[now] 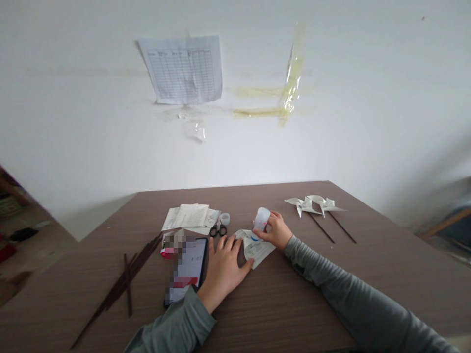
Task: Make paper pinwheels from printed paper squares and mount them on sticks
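In the head view my right hand [278, 230] grips a translucent white glue bottle [262, 216], tilted with its blue end down against a piece of printed paper [259, 254]. The paper is partly folded and lies on the table between my hands. My left hand [225, 264] rests palm down with its fingers spread, the fingertips and thumb at the paper's left edge. Just beyond it lie black-handled scissors [218, 230] and a small round translucent cap [225, 218].
Left of my hand is a phone [189, 267], with thin dark sticks [128, 274] farther left. Stacked papers [191, 216] lie behind. Two paper pinwheels [304, 205] on dark sticks lie at right. A printed sheet [184, 71] is taped to the wall behind the table [349, 294].
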`<state>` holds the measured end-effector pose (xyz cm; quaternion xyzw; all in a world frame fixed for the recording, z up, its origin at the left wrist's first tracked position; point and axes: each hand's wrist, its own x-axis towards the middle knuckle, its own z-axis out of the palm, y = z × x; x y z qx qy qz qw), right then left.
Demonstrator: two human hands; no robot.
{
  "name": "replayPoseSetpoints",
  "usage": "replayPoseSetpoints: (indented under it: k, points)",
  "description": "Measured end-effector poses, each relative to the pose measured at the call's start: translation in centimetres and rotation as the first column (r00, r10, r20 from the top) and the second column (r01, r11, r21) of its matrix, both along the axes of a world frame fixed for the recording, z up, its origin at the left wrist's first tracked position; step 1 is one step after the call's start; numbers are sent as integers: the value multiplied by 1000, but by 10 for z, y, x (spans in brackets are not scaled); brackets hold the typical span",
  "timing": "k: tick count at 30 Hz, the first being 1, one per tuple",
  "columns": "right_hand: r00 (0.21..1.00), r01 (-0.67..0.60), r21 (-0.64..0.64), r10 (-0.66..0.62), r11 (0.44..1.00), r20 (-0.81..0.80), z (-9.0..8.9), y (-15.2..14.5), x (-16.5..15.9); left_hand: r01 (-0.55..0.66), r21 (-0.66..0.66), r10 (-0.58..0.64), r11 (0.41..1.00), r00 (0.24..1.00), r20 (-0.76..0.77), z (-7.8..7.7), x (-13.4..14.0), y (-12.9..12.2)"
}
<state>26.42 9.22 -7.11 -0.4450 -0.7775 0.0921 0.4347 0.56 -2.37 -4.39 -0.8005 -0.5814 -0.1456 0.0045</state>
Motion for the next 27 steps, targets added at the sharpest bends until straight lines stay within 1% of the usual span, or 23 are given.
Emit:
replayPoseSetpoints:
  k: [3, 7, 11, 15, 20, 23, 27]
  points:
    - [998, -12, -47, 15, 999, 66, 1, -3, -2, -1, -6, 1, 1000, 1000, 3, 0, 1, 1]
    - [993, 11, -47, -5, 999, 115, 5, -7, -6, -3, 2, 3, 1000, 1000, 9, 0, 1, 1]
    - [990, 21, -46, -15, 999, 141, 8, -9, -9, -11, -11, 11, 1000, 1000, 2, 2, 2, 0]
    - [988, 8, -78, 4, 997, 156, 11, -10, -9, -26, -18, 26, 1000, 1000, -5, 4, 4, -1]
    - [986, 20, -111, -1, 994, 167, 16, -12, -9, -21, -27, 21, 999, 1000, -4, 6, 3, -1]
    - [985, 15, -95, 1, 995, 170, 15, -12, -9, -29, -30, 29, 999, 1000, -1, 5, 4, -1]
    - [985, 13, -51, -4, 999, 173, 12, -10, -10, -45, 0, 45, 999, 999, 15, 1, 4, 0]
